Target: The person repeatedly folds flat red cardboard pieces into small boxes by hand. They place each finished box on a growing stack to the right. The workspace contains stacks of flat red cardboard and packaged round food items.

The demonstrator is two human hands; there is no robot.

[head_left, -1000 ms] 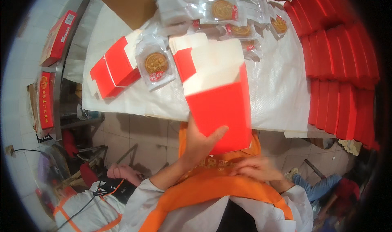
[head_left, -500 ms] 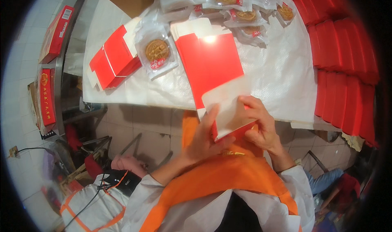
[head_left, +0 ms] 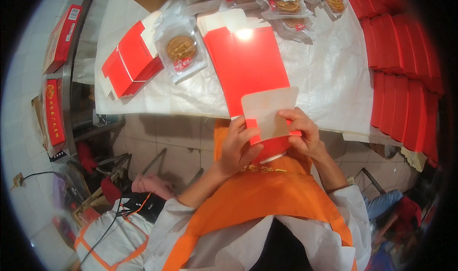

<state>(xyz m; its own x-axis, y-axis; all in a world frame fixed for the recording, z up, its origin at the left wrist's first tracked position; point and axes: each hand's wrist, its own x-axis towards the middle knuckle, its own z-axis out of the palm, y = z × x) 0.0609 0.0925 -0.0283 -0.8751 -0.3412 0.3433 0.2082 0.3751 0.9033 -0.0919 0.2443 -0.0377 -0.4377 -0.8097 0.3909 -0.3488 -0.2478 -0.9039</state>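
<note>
Between my hands, just off the table's near edge, is a small red cardboard box [head_left: 270, 147] whose white-lined flap stands up on its far side. My left hand [head_left: 237, 147] grips the box's left side, thumb across the near face. My right hand [head_left: 305, 132] pinches the right side by a red side flap. Directly beyond it lies a stack of flat red boxes [head_left: 253, 65] with white tabs at the far end. Left of that stack is a clear-wrapped mooncake [head_left: 181, 50]. Farther left sits a bundle of flat red boxes [head_left: 131, 61] tied with a white band.
More wrapped mooncakes [head_left: 287, 4] are piled at the far middle of the white-covered table [head_left: 329, 80]. Rows of red boxes [head_left: 400, 96] fill its right side. Two printed red boxes [head_left: 55, 111] stand at the far left. A white and orange bag [head_left: 112, 237] is at lower left.
The box has turned more upright, and its flap now stands with the red side flaps showing. My left hand has shifted from across the box to its left side.
</note>
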